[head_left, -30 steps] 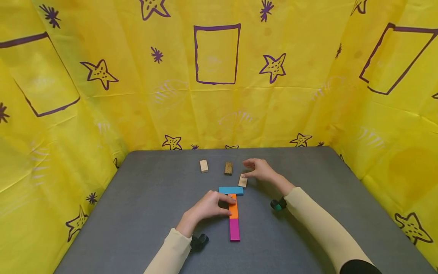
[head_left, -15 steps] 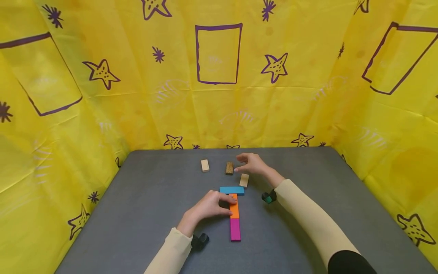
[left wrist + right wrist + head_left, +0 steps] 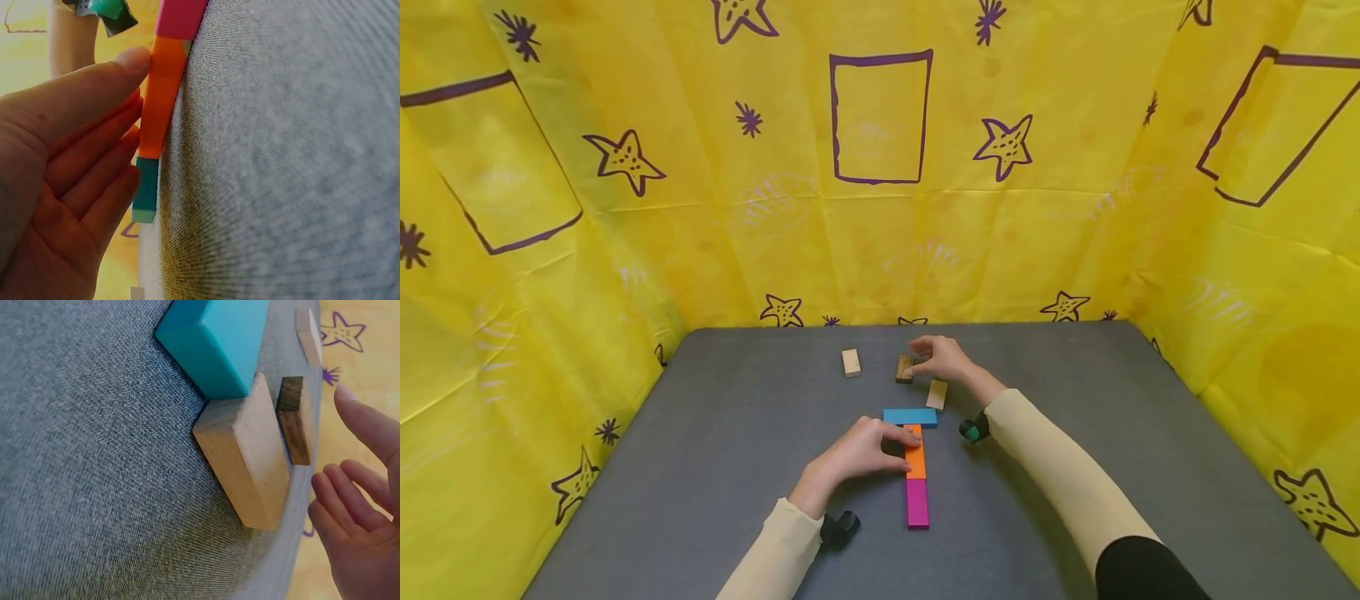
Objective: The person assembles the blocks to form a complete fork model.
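My left hand point(image 3: 856, 454) rests its thumb and fingertips on the orange block point(image 3: 917, 457), fingers fairly straight, as the left wrist view shows. A magenta block point(image 3: 917, 505) continues the line toward me; a blue block point(image 3: 910, 417) lies crosswise at the far end, forming a T. My right hand point(image 3: 947, 360) hovers with spread, relaxed fingers at the dark brown wooden block point(image 3: 902, 369), its thumb overlapping that block in the head view. Nothing is between its fingers in the right wrist view. A light wooden block point(image 3: 244, 450) touches a corner of the blue block.
Another pale wooden block point(image 3: 851, 363) lies farther left at the back of the grey table point(image 3: 730, 433). A yellow curtain point(image 3: 880, 250) with purple drawings stands behind the table and along both sides.
My right hand has moved left and slightly away from me, from above the light wooden block to the dark brown one. My left hand stays on the orange block.
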`<state>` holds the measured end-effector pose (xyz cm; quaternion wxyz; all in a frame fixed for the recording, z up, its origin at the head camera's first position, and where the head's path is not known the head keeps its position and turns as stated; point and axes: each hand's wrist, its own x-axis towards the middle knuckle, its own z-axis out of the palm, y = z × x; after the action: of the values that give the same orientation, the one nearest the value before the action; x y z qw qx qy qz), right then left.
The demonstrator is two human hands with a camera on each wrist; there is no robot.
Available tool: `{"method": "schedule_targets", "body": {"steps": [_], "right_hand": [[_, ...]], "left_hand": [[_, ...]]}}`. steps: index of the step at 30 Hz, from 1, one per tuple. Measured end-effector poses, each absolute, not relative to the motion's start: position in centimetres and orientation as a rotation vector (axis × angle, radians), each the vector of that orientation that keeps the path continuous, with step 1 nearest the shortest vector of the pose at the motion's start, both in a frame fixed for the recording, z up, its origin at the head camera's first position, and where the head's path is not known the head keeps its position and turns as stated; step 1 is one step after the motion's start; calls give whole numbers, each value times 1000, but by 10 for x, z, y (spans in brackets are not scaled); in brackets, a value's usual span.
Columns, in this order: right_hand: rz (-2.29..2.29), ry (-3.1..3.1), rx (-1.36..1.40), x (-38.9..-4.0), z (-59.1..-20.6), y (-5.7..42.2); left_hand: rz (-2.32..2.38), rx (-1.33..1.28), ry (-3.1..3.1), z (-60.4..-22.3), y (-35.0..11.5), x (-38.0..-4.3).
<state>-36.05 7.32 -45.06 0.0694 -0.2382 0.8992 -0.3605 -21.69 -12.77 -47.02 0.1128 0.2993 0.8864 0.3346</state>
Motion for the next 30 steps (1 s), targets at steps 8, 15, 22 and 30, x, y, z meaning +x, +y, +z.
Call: {"method": "schedule_targets", "body": {"steps": [8, 15, 22, 30], "right_hand": [[-1058, 2698, -690, -367, -461, 72], [-1046, 2687, -665, -370, -467, 71], [-1017, 2710, -665, -371, -470, 69], [-960, 2738, -671, -372, -473, 68]], "left_hand": [[976, 907, 2616, -471, -127, -217], [978, 908, 2617, -470, -127, -217], [979, 924, 2621, -470, -127, -217], [977, 930, 2628, -470, -127, -216]]}}
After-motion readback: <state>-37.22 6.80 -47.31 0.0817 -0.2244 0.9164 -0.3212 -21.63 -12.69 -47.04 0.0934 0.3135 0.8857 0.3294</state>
